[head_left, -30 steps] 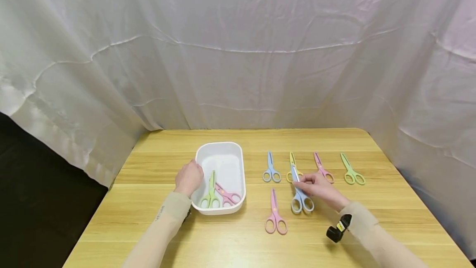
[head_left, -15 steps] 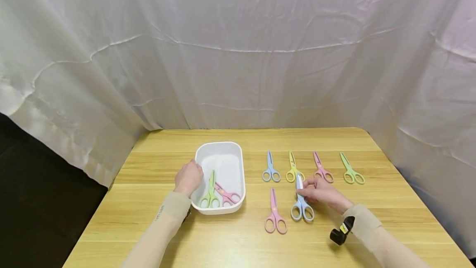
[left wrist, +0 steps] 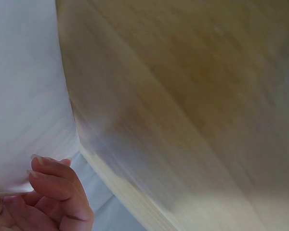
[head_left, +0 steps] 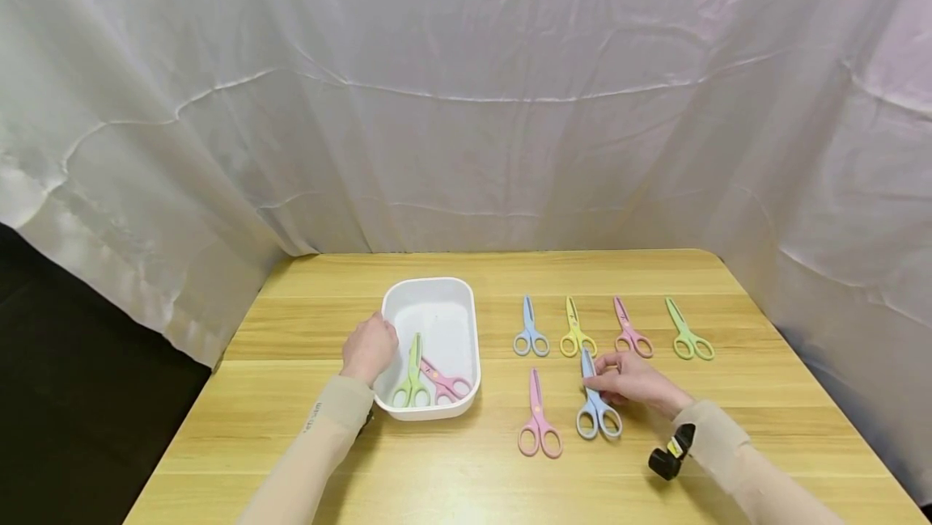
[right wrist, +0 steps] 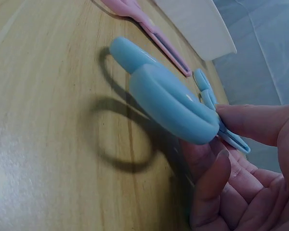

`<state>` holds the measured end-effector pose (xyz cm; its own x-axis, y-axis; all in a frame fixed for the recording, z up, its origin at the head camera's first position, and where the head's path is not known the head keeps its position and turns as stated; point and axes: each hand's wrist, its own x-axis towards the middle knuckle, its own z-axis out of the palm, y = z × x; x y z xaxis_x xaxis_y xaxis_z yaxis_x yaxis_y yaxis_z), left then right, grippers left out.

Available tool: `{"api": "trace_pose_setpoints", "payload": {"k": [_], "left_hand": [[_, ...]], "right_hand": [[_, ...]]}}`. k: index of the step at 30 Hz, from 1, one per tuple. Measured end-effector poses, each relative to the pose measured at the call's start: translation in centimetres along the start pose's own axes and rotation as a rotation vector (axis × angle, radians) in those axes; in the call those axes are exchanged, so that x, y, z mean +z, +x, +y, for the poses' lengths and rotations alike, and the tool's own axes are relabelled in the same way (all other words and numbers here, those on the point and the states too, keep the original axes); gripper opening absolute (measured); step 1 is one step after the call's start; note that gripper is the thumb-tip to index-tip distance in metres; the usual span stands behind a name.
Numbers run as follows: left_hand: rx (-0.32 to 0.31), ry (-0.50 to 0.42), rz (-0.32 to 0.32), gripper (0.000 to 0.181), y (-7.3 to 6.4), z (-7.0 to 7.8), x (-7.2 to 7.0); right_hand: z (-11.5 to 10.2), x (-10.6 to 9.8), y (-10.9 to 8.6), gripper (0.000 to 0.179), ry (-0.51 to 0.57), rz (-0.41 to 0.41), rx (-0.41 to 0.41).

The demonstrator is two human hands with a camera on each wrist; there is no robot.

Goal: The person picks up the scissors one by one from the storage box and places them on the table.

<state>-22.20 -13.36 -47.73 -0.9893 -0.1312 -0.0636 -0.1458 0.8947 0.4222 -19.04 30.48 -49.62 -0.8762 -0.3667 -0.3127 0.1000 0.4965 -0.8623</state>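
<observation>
My right hand point(head_left: 633, 379) pinches a pair of blue scissors point(head_left: 593, 399) between thumb and fingers at the blades, tips pointing away from me. In the right wrist view the blue handle loops point(right wrist: 171, 103) cast a shadow on the wood below them. My left hand point(head_left: 370, 349) holds the left rim of a white plastic bin point(head_left: 476, 347); in the left wrist view its curled fingers point(left wrist: 53, 185) lie against the bin's outer wall point(left wrist: 26, 96). Inside the bin lie green scissors point(head_left: 415, 367) and pink scissors point(head_left: 440, 382), overlapping.
Behind the right hand, a row on the wooden table point(head_left: 466, 476) has blue scissors point(head_left: 528, 324), yellow scissors point(head_left: 573, 321), pink scissors point(head_left: 624, 319) and green scissors point(head_left: 681, 332). Another pink pair point(head_left: 536, 412) lies left of the held scissors. A pale curtain point(head_left: 466, 169) hangs behind the table.
My right hand has brought the blue scissors toward me and slightly right, so they no longer cover much of the yellow pair. The left hand and bin have not moved.
</observation>
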Motion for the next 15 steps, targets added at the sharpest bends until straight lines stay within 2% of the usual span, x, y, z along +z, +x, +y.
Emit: {"api": "trace_pose_setpoints", "payload": {"k": [7, 15], "left_hand": [[-0.005, -0.007, 0.004, 0.052, 0.05, -0.01, 0.01], [-0.009, 0.003, 0.003, 0.053, 0.12, 0.01, 0.03]], "right_hand": [[-0.36, 0.19, -0.09, 0.023, -0.047, -0.02, 0.006], [-0.85, 0.19, -0.31, 0.023, -0.095, -0.055, -0.039]]}}
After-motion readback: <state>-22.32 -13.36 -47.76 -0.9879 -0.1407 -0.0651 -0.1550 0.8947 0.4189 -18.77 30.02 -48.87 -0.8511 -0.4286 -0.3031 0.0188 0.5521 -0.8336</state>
